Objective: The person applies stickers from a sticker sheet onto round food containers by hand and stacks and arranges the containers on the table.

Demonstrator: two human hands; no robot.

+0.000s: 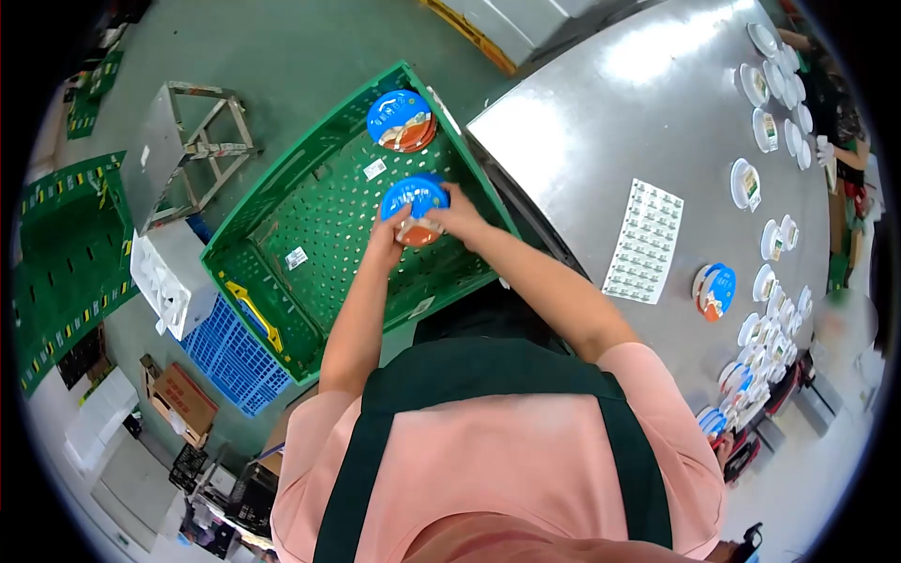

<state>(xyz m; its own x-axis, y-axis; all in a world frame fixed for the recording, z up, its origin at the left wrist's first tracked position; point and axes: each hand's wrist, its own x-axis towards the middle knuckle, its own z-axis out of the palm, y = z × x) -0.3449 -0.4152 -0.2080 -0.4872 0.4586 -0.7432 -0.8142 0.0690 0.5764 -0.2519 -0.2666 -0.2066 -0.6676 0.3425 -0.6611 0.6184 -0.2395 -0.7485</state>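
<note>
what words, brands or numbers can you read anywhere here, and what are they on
None can be read with certainty.
Containers in the corner of the green crate: pale lettering on blue, too blurred.
Held container: markings blurred and partly covered.
Containers on the table: pale print, too small.
Sticker sheet: rows of printed labels, too small.
White slips in the crate: print too small.
White tubs: labels too small.

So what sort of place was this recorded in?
Probably a packing workroom, perhaps for food: a metal worktable holds many white containers and a sheet of printed labels, beside a green plastic crate with round blue-and-orange tubs inside.
</note>
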